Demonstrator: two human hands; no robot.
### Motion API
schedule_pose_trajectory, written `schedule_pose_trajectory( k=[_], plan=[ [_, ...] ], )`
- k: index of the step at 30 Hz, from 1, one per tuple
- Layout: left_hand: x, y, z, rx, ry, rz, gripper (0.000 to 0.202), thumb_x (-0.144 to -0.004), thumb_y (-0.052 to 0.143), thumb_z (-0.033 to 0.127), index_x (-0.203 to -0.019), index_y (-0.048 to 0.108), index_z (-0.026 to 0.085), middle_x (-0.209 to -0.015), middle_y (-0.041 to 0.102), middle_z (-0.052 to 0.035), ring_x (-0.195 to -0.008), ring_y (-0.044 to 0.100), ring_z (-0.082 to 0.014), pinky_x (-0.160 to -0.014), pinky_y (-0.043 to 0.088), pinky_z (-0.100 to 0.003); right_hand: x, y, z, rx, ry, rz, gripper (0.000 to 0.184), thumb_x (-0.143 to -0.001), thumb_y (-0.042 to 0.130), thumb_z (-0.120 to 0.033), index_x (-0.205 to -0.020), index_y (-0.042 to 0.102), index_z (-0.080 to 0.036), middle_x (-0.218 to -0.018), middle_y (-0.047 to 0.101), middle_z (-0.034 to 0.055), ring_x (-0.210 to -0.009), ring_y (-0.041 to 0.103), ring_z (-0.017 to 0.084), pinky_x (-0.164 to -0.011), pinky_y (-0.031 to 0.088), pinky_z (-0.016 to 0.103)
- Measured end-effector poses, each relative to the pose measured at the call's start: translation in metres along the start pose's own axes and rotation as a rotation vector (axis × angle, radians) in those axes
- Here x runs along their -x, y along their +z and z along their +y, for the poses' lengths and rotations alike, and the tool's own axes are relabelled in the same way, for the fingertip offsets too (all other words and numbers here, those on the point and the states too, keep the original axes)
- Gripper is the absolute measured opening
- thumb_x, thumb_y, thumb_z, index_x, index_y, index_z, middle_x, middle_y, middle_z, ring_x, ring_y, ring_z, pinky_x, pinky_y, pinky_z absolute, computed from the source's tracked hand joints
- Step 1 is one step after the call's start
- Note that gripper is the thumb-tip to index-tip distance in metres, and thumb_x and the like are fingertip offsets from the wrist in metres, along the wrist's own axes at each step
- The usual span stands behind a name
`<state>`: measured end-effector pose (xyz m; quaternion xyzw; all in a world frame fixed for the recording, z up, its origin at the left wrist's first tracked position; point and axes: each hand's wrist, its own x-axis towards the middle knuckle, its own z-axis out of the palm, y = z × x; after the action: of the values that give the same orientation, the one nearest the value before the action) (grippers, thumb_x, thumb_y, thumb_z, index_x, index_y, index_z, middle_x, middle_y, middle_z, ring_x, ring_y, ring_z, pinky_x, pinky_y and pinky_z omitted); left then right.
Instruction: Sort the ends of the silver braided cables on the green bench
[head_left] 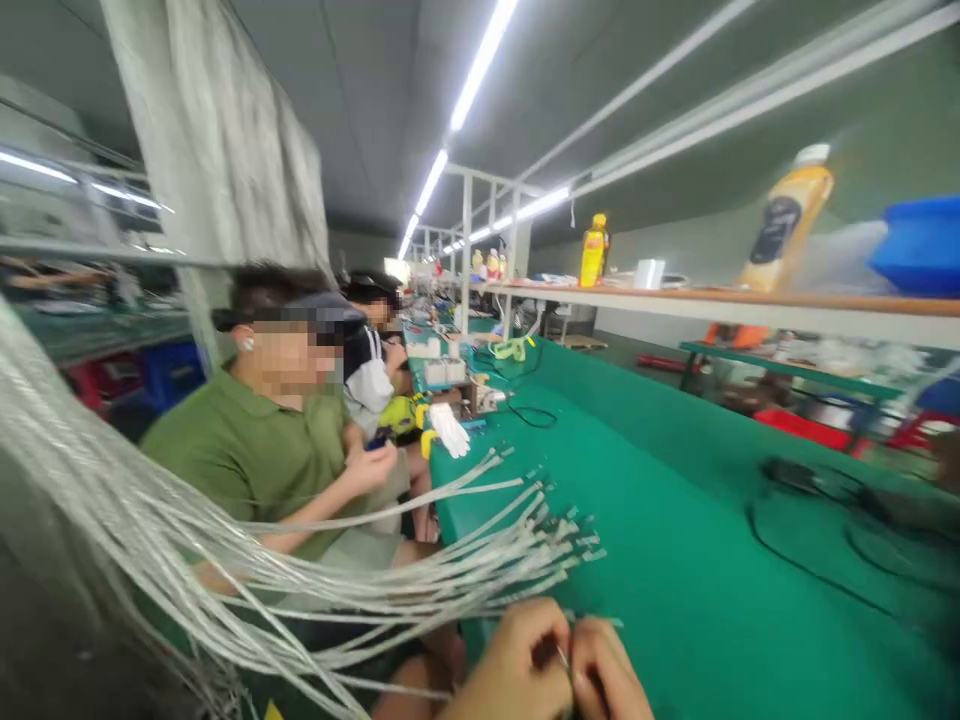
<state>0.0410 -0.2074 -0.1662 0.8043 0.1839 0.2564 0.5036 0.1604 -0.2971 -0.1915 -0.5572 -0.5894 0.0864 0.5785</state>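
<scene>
green-topped workbench [675, 560] runs away from us toward the far end of a long workshop, under strip lights [480, 65], with a shelf [750, 305] along its right side carrying a yellow bottle [592, 250] and a blue tub [919, 245]. at the bottom of the frame our left hand [510, 665] and right hand [607, 675] meet over the bench, fingers closed in a tight pinch on a thin metal-tipped wire end [561, 655]; the fingertips hide most of it, so we cannot tell exactly how it sits. a bundle of pale flat cables [420, 560] sweeps in from the left of the frame, hanging in loops, and its metal-tipped ends [555, 535] fan out over the bench just above our hands. we judge that we are working through these ends one at a time, with this one now in our pinch. the next move calls for a steady hold and fine fingertip control, keeping the neighbouring strands clear. left of the bench, a co-worker [255, 470] in a green shirt holds a small blue object [377, 438], with a white glove [448, 430] lying on the bench nearby.
</scene>
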Motion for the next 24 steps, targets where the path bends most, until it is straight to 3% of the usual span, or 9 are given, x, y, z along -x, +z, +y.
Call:
schedule_pose_trajectory(
  k=[3,5,11,16,20,24],
  plan=[
    [-0.001,0.012,-0.004,0.026,0.026,0.043,0.013,-0.071,0.05,0.004,-0.067,0.05,0.017,-0.065,0.044,0.0047,-0.065,0.04,-0.0089,-0.06,0.028,-0.023,0.016,-0.012,-0.007,-0.026,0.091,-0.037,0.022,-0.099,0.041,-0.031,-0.08,0.05,-0.024,-0.085,0.053,0.0038,-0.081,0.053,0.023,-0.074,0.046,0.037],
    [-0.002,0.013,-0.006,0.056,0.026,0.008,0.013,-0.073,0.048,0.005,-0.071,0.05,0.018,-0.068,0.046,0.0045,-0.065,0.041,-0.0088,-0.06,0.029,-0.022,0.018,-0.013,-0.01,-0.079,0.144,-0.045,0.019,-0.1,0.039,-0.028,-0.084,0.049,-0.024,-0.088,0.052,0.0035,-0.084,0.05,0.022,-0.076,0.044,0.036],
    [-0.004,0.008,-0.003,0.085,0.118,-0.004,0.007,-0.087,0.053,0.018,-0.09,0.059,0.017,-0.091,0.058,-0.0014,-0.074,0.049,-0.0098,-0.065,0.037,-0.021,0.015,-0.014,-0.01,-0.083,0.257,-0.001,0.018,-0.101,0.038,-0.028,-0.086,0.048,-0.023,-0.085,0.05,0.0018,-0.077,0.046,0.02,-0.068,0.039,0.031],
    [-0.004,0.01,-0.003,0.081,0.116,0.011,0.014,-0.092,0.052,0.026,-0.084,0.058,0.017,-0.086,0.057,-0.0014,-0.079,0.051,-0.0115,-0.07,0.038,-0.022,0.016,-0.016,-0.011,-0.066,0.302,-0.015,0.019,-0.101,0.041,-0.031,-0.086,0.049,-0.023,-0.081,0.05,0.001,-0.073,0.046,0.019,-0.065,0.038,0.029],
    [-0.003,0.013,-0.007,0.091,0.078,0.0,0.008,-0.092,0.053,0.025,-0.091,0.059,0.018,-0.092,0.059,-0.001,-0.081,0.051,-0.0112,-0.069,0.037,-0.022,0.021,-0.014,-0.006,-0.067,0.284,0.02,0.02,-0.101,0.041,-0.033,-0.087,0.051,-0.022,-0.082,0.053,0.0018,-0.074,0.049,0.019,-0.066,0.041,0.029],
    [-0.007,0.01,-0.007,0.087,0.062,0.009,0.015,-0.088,0.061,0.027,-0.078,0.06,0.016,-0.08,0.058,0.0001,-0.076,0.052,-0.0112,-0.07,0.04,-0.023,0.022,-0.012,0.008,-0.017,0.158,0.073,0.022,-0.094,0.052,-0.035,-0.077,0.053,-0.023,-0.075,0.054,0.0014,-0.066,0.052,0.019,-0.059,0.042,0.028]
  ],
)
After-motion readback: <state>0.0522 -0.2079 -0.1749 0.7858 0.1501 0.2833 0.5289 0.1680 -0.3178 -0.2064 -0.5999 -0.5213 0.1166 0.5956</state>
